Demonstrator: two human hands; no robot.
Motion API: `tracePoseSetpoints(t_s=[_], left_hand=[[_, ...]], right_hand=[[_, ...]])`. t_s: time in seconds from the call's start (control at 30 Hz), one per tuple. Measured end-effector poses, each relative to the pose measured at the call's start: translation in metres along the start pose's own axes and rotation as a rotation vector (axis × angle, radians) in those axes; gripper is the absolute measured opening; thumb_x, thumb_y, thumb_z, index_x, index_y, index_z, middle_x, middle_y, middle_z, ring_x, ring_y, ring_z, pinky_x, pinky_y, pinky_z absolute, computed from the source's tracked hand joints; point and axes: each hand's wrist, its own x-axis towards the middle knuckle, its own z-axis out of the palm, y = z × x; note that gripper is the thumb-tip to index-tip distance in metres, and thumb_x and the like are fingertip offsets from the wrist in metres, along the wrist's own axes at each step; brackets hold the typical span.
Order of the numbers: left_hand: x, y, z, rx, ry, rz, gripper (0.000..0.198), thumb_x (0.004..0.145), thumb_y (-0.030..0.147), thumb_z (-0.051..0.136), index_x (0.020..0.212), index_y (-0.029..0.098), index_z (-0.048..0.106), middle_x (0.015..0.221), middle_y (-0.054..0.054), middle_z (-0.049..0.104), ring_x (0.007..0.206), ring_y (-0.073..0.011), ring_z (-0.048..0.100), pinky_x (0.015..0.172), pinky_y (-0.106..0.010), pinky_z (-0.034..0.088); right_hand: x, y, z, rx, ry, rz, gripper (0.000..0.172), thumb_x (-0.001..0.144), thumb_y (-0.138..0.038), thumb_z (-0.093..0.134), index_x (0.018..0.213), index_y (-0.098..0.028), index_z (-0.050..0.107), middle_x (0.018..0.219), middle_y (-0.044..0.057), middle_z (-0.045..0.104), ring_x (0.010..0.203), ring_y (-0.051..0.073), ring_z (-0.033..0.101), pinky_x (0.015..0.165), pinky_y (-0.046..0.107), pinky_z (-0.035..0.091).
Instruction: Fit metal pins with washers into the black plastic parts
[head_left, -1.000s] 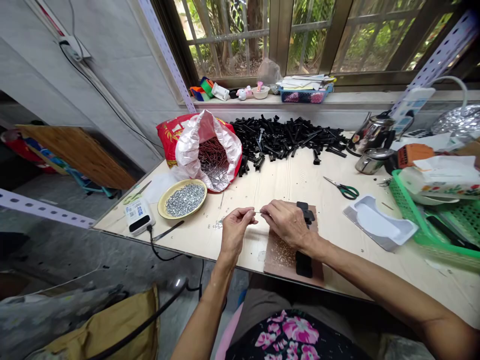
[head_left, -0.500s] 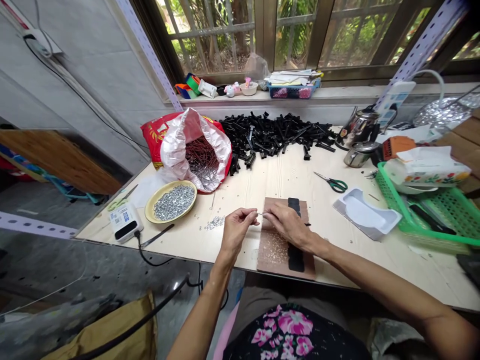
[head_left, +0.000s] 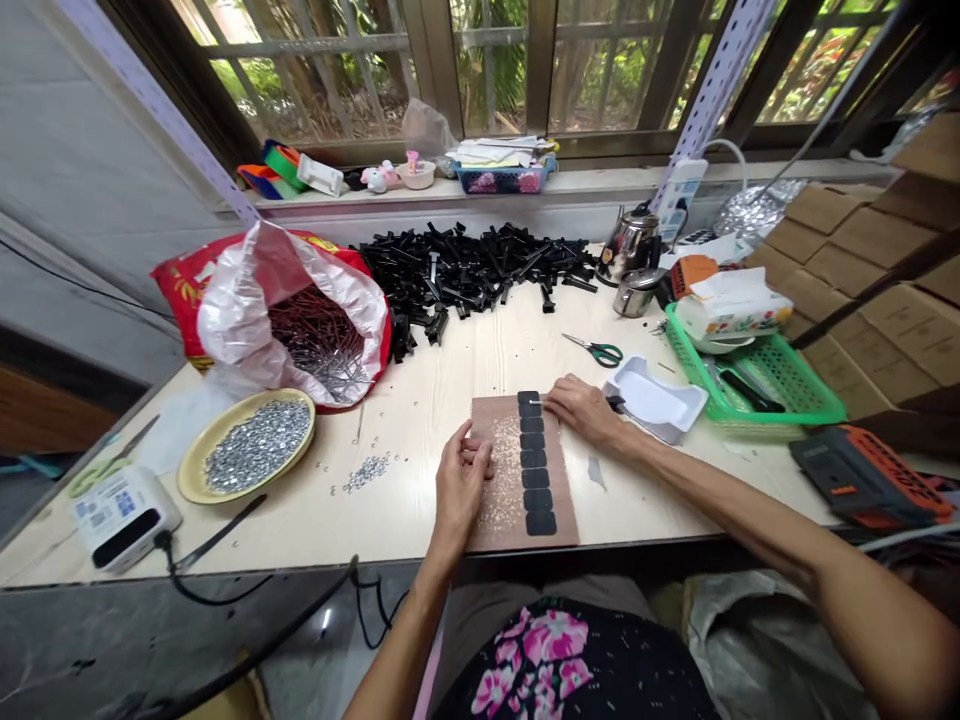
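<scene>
My right hand (head_left: 582, 410) pinches a thin metal pin (head_left: 534, 402), its pale tip lying over the topmost of several black square pads (head_left: 533, 455). These pads form a column on a brown board (head_left: 496, 530) at the table's front edge. Over the board's left edge rests my left hand (head_left: 460, 478), its fingers loosely curled and apart, with nothing visible in them. Pale specks cover the board beside the pads. To the left lie small silvery metal pieces (head_left: 367, 473), and more fill a yellow bowl (head_left: 189, 478).
A red-and-white bag (head_left: 225, 310) holds long thin metal pins (head_left: 319, 335). Black parts (head_left: 472, 265) are heaped at the back. Green-handled scissors (head_left: 604, 353), a white tray (head_left: 652, 395), a green basket (head_left: 814, 402) and an orange-black tool case (head_left: 870, 475) stand to the right.
My hands, earlier together around a thin piece, have parted. The right has moved to the top of the pads with the pin; the left has lowered to the board. The view has swung right.
</scene>
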Motion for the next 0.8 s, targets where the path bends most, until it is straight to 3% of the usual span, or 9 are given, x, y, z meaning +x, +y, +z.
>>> tracePoseSetpoints(t_s=[0.13, 0.17, 0.27, 0.3, 0.43, 0.5, 0.6, 0.7, 0.8], left_hand=[[-0.003, -0.005, 0.003, 0.074, 0.023, 0.034, 0.055, 0.084, 0.044, 0.052, 0.131, 0.017, 0.042, 0.089, -0.004, 0.054, 0.070, -0.0123, 0.059, 0.062, -0.025, 0.052], [-0.004, -0.006, 0.004, 0.081, 0.030, 0.041, 0.055, 0.085, 0.044, 0.050, 0.132, 0.017, 0.041, 0.089, -0.004, 0.053, 0.071, -0.0124, 0.059, 0.061, -0.025, 0.052], [-0.005, -0.006, 0.005, 0.109, 0.043, 0.053, 0.053, 0.087, 0.044, 0.046, 0.133, 0.017, 0.039, 0.090, -0.004, 0.052, 0.073, -0.0124, 0.058, 0.062, -0.024, 0.052], [-0.005, -0.005, 0.005, 0.125, 0.045, 0.056, 0.052, 0.088, 0.043, 0.045, 0.133, 0.018, 0.039, 0.091, -0.004, 0.052, 0.074, -0.0123, 0.058, 0.063, -0.024, 0.052], [-0.005, -0.006, 0.007, 0.164, 0.041, 0.070, 0.049, 0.090, 0.042, 0.043, 0.133, 0.019, 0.039, 0.092, -0.004, 0.051, 0.075, -0.0120, 0.058, 0.064, -0.025, 0.052], [-0.004, -0.008, 0.007, 0.172, 0.038, 0.080, 0.049, 0.090, 0.042, 0.043, 0.133, 0.019, 0.039, 0.093, -0.004, 0.051, 0.075, -0.0121, 0.058, 0.064, -0.025, 0.052], [-0.004, -0.011, 0.008, 0.172, 0.042, 0.086, 0.048, 0.090, 0.041, 0.043, 0.132, 0.019, 0.040, 0.093, -0.004, 0.051, 0.075, -0.0123, 0.058, 0.063, -0.025, 0.052], [-0.004, -0.012, 0.009, 0.162, 0.053, 0.075, 0.050, 0.089, 0.040, 0.045, 0.133, 0.019, 0.039, 0.093, -0.005, 0.052, 0.075, -0.0128, 0.058, 0.063, -0.025, 0.052], [0.002, -0.006, 0.009, 0.175, 0.076, 0.085, 0.053, 0.087, 0.039, 0.049, 0.135, 0.019, 0.038, 0.095, -0.006, 0.052, 0.076, -0.0137, 0.058, 0.063, -0.027, 0.053]], right_hand=[[-0.020, -0.024, -0.007, 0.071, -0.144, -0.499, 0.029, 0.097, -0.018, 0.036, 0.082, -0.019, 0.061, 0.075, 0.002, 0.057, 0.073, 0.013, 0.048, 0.059, 0.025, 0.035], [-0.018, -0.024, -0.009, 0.068, -0.144, -0.488, 0.029, 0.097, -0.017, 0.036, 0.082, -0.019, 0.061, 0.074, 0.002, 0.057, 0.072, 0.013, 0.048, 0.058, 0.025, 0.035], [-0.003, -0.010, -0.013, 0.018, -0.035, -0.141, 0.033, 0.098, -0.018, 0.035, 0.078, -0.016, 0.061, 0.070, 0.003, 0.056, 0.070, 0.014, 0.046, 0.055, 0.024, 0.035], [0.000, -0.006, -0.012, 0.015, -0.027, -0.109, 0.033, 0.098, -0.020, 0.035, 0.078, -0.016, 0.061, 0.070, 0.004, 0.055, 0.070, 0.014, 0.046, 0.055, 0.024, 0.035], [-0.015, -0.017, -0.002, 0.054, -0.149, -0.464, 0.034, 0.098, -0.017, 0.032, 0.085, -0.018, 0.063, 0.075, 0.003, 0.057, 0.074, 0.014, 0.046, 0.060, 0.025, 0.036], [-0.026, -0.030, 0.002, 0.073, -0.197, -0.517, 0.033, 0.098, -0.019, 0.032, 0.087, -0.017, 0.063, 0.077, 0.003, 0.057, 0.075, 0.015, 0.046, 0.062, 0.026, 0.036], [-0.031, -0.039, -0.006, 0.139, -0.231, -0.405, 0.034, 0.099, -0.024, 0.032, 0.086, -0.017, 0.063, 0.077, 0.004, 0.057, 0.076, 0.015, 0.047, 0.065, 0.027, 0.037], [-0.040, -0.036, -0.034, 0.302, -0.340, -0.232, 0.031, 0.097, -0.032, 0.037, 0.084, -0.019, 0.062, 0.080, 0.004, 0.058, 0.077, 0.014, 0.051, 0.066, 0.025, 0.038], [-0.085, -0.035, -0.075, 0.416, -0.529, -0.017, 0.029, 0.096, -0.037, 0.041, 0.083, -0.021, 0.062, 0.078, 0.002, 0.059, 0.073, 0.013, 0.054, 0.066, 0.024, 0.040]])
